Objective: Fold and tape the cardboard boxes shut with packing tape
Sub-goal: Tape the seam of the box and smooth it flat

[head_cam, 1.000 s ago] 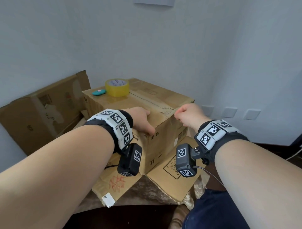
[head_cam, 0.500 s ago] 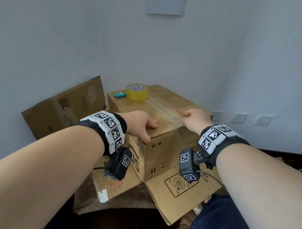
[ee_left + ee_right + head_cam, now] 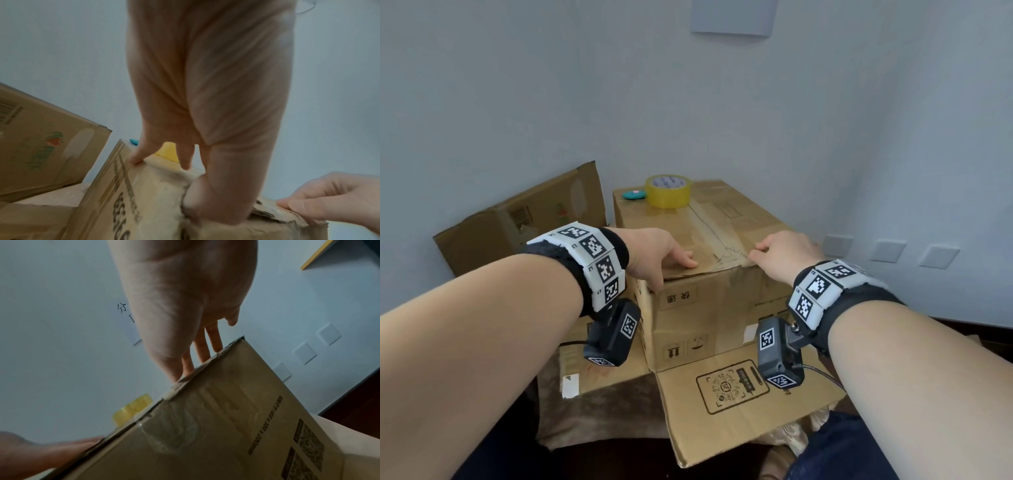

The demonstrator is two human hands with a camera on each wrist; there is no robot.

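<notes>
- My left hand [image 3: 657,253] lies on the near edge of the cardboard box [image 3: 709,308]: fingers spread on the top, thumb hooked over the front face, so the hand grips that edge.
- My right hand [image 3: 784,255] lies palm down at about three o'clock from the left, fingers straight on the top flap, closed round nothing.
- Between the hands runs the centre seam, already under clear tape that wraps down the front face.
- The packing tape roll [image 3: 668,191] stands at twelve o'clock on the far edge of the top, a teal object [image 3: 634,194] just beside it.
- I judge this end sealed and being pressed flat; the flaps [image 3: 743,401] splayed out at six o'clock remain to fold and tape.
- A second box [image 3: 517,219] leans at ten o'clock.
</notes>
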